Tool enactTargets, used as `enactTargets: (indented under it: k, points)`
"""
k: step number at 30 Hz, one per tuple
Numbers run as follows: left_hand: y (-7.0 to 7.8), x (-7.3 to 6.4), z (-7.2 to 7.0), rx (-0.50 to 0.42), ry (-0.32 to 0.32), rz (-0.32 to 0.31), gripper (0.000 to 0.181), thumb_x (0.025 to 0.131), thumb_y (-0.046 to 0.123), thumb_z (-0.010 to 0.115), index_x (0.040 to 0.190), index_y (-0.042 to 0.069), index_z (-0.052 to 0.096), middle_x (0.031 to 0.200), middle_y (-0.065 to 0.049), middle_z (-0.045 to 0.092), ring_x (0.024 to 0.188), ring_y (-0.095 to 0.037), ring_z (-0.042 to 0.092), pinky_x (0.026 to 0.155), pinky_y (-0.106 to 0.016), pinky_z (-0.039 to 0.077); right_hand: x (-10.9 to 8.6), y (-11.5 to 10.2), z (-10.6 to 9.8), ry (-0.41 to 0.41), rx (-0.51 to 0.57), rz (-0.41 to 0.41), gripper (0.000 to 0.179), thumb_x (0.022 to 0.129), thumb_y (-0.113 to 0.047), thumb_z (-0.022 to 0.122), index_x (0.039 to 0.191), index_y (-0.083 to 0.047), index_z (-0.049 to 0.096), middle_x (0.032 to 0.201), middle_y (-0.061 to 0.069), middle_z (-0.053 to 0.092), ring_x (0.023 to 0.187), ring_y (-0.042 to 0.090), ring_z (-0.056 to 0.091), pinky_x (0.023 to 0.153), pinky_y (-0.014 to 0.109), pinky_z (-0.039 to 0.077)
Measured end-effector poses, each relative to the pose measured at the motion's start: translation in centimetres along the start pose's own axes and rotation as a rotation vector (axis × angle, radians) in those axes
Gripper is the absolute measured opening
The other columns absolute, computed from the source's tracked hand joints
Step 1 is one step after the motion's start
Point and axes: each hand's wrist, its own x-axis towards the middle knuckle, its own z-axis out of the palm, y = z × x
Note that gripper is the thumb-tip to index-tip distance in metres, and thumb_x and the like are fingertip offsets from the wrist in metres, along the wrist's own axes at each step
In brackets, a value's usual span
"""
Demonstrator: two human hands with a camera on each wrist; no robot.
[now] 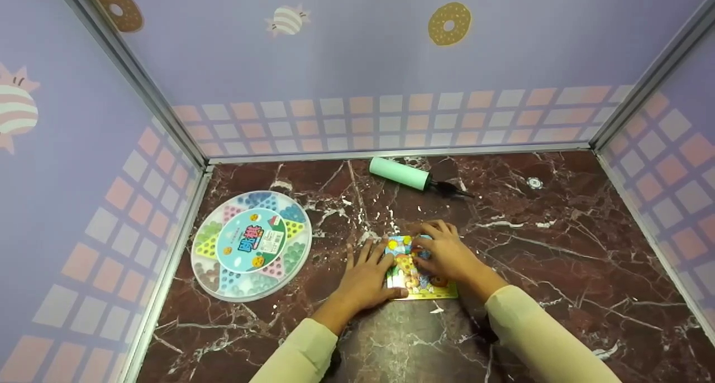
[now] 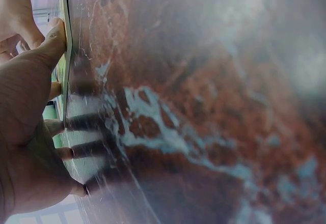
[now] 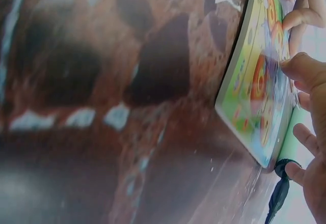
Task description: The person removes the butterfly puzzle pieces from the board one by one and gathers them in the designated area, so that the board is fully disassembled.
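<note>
A thin, brightly coloured cartoon puzzle board (image 1: 406, 279) lies flat on the dark red marbled table. My left hand (image 1: 366, 277) is at its left side, fingers spread and thumb laid over the lower left corner. In the left wrist view, the left thumb (image 2: 57, 38) lies along the board's edge while other fingertips touch the table. My right hand (image 1: 448, 254) reaches over the board's right part with bent fingers. Its thumb tip (image 3: 295, 66) touches the picture in the right wrist view, the other fingers apart. Part of the picture is hidden under this hand.
To the left is a round, clear-lidded Chinese checkers set (image 1: 251, 246) with coloured marbles. A mint green hand pump (image 1: 399, 172) with a black nozzle lies behind the board. Farther right sits a small round white-and-dark disc (image 1: 534, 183). Purple patterned walls (image 1: 368, 48) enclose the table.
</note>
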Motion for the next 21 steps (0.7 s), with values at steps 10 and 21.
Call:
enactTargets:
  k: [10, 21]
  points:
    - [-0.1, 0.0, 0.1, 0.011, 0.008, 0.001, 0.077, 0.092, 0.080, 0.068, 0.145, 0.024, 0.060, 0.185, -0.008, 0.025, 0.172, -0.041, 0.022, 0.131, -0.082, 0.016, -1.5, 1.7, -0.8, 0.017, 0.030, 0.027, 0.016, 0.096, -0.019, 0.088, 0.110, -0.015, 0.081, 0.137, 0.015, 0.071, 0.130, 0.044, 0.059, 0.109, 0.082, 0.044]
    - [-0.1, 0.1, 0.2, 0.029, 0.018, 0.002, 0.075, 0.093, 0.080, 0.068, 0.144, 0.026, 0.060, 0.186, -0.007, 0.024, 0.172, -0.041, 0.021, 0.133, -0.080, 0.014, -3.5, 3.9, -1.6, 0.044, 0.033, 0.084, 0.023, 0.094, -0.021, 0.089, 0.115, -0.014, 0.082, 0.138, 0.013, 0.071, 0.129, 0.043, 0.060, 0.104, 0.080, 0.048]
